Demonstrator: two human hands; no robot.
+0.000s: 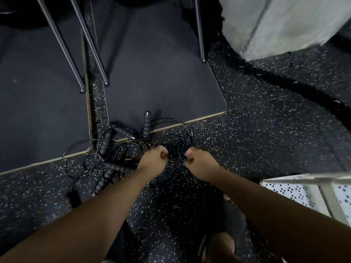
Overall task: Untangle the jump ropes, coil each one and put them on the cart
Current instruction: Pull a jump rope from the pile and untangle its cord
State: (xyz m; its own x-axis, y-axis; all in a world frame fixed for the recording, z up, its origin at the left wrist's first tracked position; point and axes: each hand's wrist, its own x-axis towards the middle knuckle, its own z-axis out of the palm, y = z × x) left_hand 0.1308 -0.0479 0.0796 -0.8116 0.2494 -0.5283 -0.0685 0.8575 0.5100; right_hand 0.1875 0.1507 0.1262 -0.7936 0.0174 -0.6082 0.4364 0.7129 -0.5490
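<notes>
Tangled thin black wire jump ropes (174,151) with ribbed foam handles (147,124) are pinched by left hand (153,160) and right hand (199,164).

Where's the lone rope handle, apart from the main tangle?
Head view, centre: the handle lies across the near edge of the dark mat, just beyond the left hand gripping the tangled ropes, right of the other handles.

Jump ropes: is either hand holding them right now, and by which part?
Both: left hand and right hand each pinch thin cord of the jump ropes; the foam handles lie untouched.
</notes>
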